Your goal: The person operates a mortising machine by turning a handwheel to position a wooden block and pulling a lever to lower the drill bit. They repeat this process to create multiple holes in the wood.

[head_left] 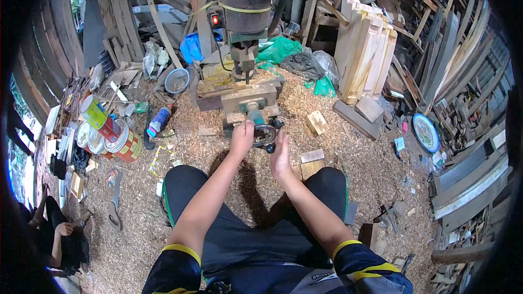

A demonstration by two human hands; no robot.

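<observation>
My left hand is closed on the left side of the round handwheel at the front of the machine vise. On the wheel's right side, my right hand has its fingers stretched out, pointing up beside the rim and its dark knobs. Behind the wheel, a wooden block is held in the vise. The drilling machine stands above, its bit just over the wood. A red light glows on the switch.
Wood chips cover the floor. Paint cans, a spray can and a handsaw lie left. Stacked timber, a small block and a round basin are right. Another person sits at lower left.
</observation>
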